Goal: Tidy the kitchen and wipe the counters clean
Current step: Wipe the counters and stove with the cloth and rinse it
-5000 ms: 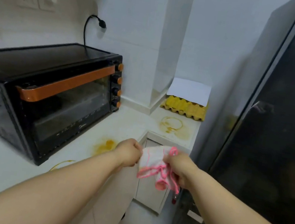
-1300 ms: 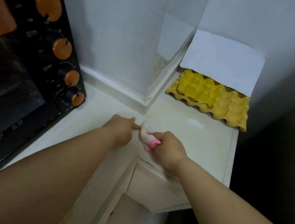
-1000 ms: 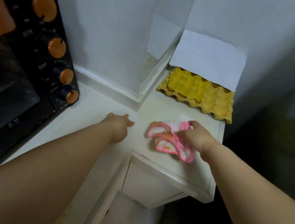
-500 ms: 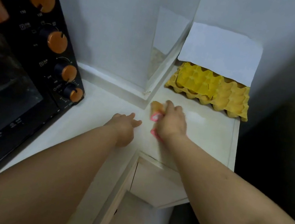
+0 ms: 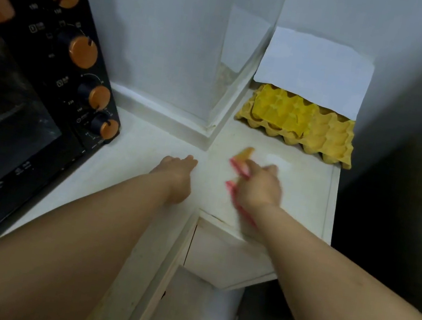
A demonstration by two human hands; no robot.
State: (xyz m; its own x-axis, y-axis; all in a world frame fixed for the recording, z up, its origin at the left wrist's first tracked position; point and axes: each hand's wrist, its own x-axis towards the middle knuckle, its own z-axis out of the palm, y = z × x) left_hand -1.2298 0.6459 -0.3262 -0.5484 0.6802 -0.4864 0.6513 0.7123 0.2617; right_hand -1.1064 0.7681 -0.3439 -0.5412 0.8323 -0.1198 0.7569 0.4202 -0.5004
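Note:
My right hand [image 5: 260, 186] presses a white cloth with pink edging [image 5: 239, 164] flat on the pale counter [image 5: 302, 192], just right of the wall corner. The cloth is blurred and mostly hidden under the hand; a yellow-stained corner sticks out at the far end. My left hand [image 5: 175, 174] rests palm down on the counter to the left of the cloth, fingers together, holding nothing.
A black toaster oven with orange knobs [image 5: 34, 91] fills the left side. A yellow egg tray [image 5: 299, 124] under a white sheet of paper [image 5: 317, 68] sits against the back wall. A white pillar corner [image 5: 209, 131] juts out. A dark fridge [image 5: 405, 192] borders the right.
My right hand has kept rubbing the cloth back and forth across the small counter section, now slightly right and nearer than half a second ago. The left hand has stayed planted.

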